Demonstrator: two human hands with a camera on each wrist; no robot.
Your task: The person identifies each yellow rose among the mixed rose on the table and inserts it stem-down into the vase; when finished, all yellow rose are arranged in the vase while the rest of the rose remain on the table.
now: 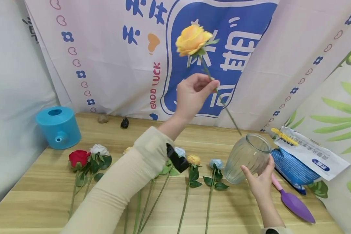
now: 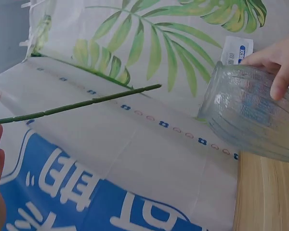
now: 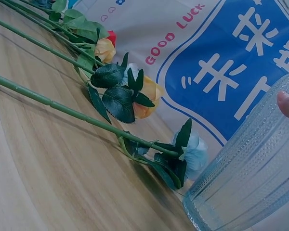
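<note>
A yellow rose (image 1: 193,40) is raised in front of the printed curtain, and my left hand (image 1: 193,94) pinches its green stem between thumb and fingers. The bare stem end (image 2: 149,88) points down toward the mouth of a ribbed glass vase (image 1: 247,159), apart from it. My right hand (image 1: 261,187) grips this vase around its side and holds it tilted, mouth up and to the right. Nothing shows inside the clear vase. A light blue rose (image 3: 195,154) lies beside its base; whether the base touches the table cannot be told.
More roses lie on the wooden table (image 1: 26,201): a red one (image 1: 79,158), a white one (image 1: 99,150) and a yellow one (image 1: 193,159). At the left stands a blue watering can (image 1: 58,128). Right of the vase are a clipped bag (image 1: 298,169) and a purple trowel (image 1: 296,206).
</note>
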